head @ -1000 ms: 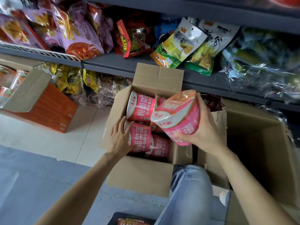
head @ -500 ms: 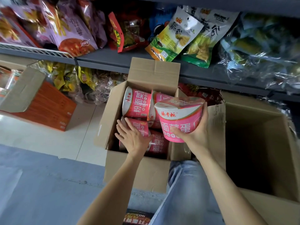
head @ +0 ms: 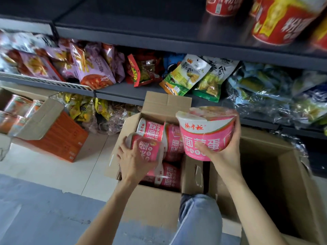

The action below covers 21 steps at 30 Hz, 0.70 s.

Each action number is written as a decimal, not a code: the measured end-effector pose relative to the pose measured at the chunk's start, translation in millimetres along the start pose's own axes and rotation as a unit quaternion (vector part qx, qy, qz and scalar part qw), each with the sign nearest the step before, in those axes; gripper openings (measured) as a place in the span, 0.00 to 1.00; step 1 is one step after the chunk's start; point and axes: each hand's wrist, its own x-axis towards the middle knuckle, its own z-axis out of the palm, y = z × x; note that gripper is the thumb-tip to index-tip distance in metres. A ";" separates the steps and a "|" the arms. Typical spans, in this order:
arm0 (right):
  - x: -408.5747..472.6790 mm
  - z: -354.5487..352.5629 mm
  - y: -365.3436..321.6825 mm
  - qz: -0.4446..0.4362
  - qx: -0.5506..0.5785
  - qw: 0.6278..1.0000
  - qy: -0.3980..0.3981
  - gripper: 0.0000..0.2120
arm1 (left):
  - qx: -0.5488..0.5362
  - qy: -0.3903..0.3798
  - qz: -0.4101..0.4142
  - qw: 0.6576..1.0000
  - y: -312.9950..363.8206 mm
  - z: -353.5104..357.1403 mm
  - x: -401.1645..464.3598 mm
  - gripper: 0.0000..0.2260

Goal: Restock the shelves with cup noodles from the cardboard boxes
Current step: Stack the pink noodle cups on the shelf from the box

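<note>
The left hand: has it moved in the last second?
Yes. The left hand was resting on cups lying in the open cardboard box; now it grips a pink noodle cup and is lifting it above the others.

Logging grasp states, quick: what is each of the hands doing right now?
Left hand: closed on a pink cup in the open box.
Right hand: holding a pink noodle bowl upright.

- The floor (head: 53,167) was pale tile, with a grey mat (head: 44,214) over its near part.
- On the floor stood an open cardboard box (head: 150,197), a larger cardboard box (head: 286,191) touching its right side, and an orange box (head: 60,138) well to the left.
- The middle shelf (head: 123,89) carried snack bags (head: 95,68).
- The top shelf (head: 159,32) carried red tubs (head: 279,20) at its right end.
</note>
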 end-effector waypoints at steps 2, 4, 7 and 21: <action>19.2 2.1 -28.0 -0.048 0.005 0.999 0.011 0.56 | 0.000 0.068 0.111 0.991 8.5 -32.5 5.6 0.42; 43.9 8.4 -60.3 -0.111 0.000 0.993 0.030 0.56 | 0.035 0.120 0.218 0.968 20.8 -64.3 16.3 0.41; 87.8 21.3 -102.6 -0.180 -0.008 0.980 0.079 0.56 | 0.063 0.186 0.340 0.920 44.9 -113.8 34.8 0.32; 245.9 34.2 -128.5 -0.098 -0.212 0.951 0.201 0.56 | 0.178 0.347 0.597 0.702 183.1 -230.3 153.3 0.28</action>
